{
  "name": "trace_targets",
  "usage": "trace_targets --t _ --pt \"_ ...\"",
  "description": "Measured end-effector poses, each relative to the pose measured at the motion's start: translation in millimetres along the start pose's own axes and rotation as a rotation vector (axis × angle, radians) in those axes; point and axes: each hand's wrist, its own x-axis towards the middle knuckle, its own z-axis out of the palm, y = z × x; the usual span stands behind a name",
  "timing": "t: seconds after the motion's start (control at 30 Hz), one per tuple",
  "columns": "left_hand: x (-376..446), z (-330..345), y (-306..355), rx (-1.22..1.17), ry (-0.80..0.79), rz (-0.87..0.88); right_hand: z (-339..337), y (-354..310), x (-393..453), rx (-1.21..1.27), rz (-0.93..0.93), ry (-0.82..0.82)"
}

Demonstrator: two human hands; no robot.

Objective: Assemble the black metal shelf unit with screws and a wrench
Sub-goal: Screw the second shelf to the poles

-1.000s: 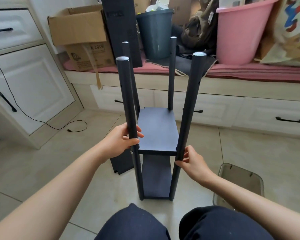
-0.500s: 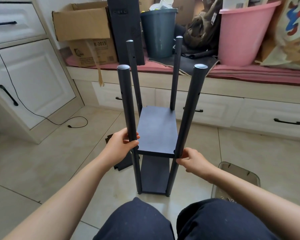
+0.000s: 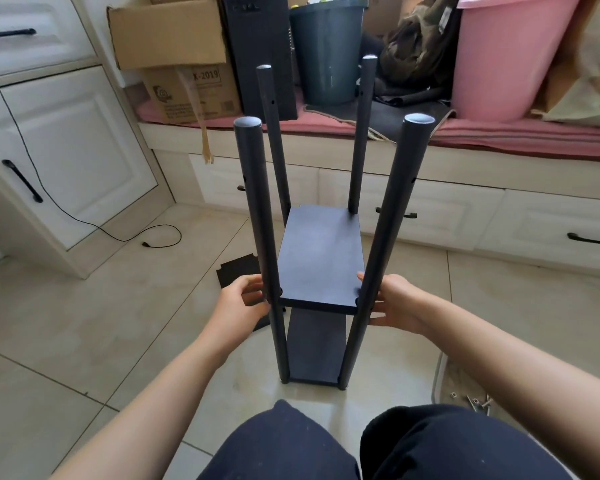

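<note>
Head view: shelf unit (image 3: 317, 265) partly assembled, upright on the floor between your knees.
Two boards sit on four posts; the upper holes are unfilled, and a spare panel (image 3: 258, 57) leans far left. Your left hand (image 3: 238, 303) and right hand (image 3: 397, 303) curl loosely on the near posts; whether they clamp is unclear. Cardboard box (image 3: 194, 91) reads "X-2019".

Left hand (image 3: 244, 303) and right hand (image 3: 394, 303) flank the upright shelf unit (image 3: 319, 258) at its near posts

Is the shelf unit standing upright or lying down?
Upright: the shelf unit stands on the floor, four posts pointing up.
</note>
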Motion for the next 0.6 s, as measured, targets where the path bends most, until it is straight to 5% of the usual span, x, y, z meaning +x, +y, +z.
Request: trace_targets --t 0.2,0.6 --pt "0.4 4.4 -17.6 0.191 0.058 0.056 0.3 -1.1 13.8 0.051 -0.003 -0.086" --pt "5.5 -1.9 -19.4 0.168 0.047 0.078 -11.2 -11.1 16.3 0.054 -0.113 -0.218"
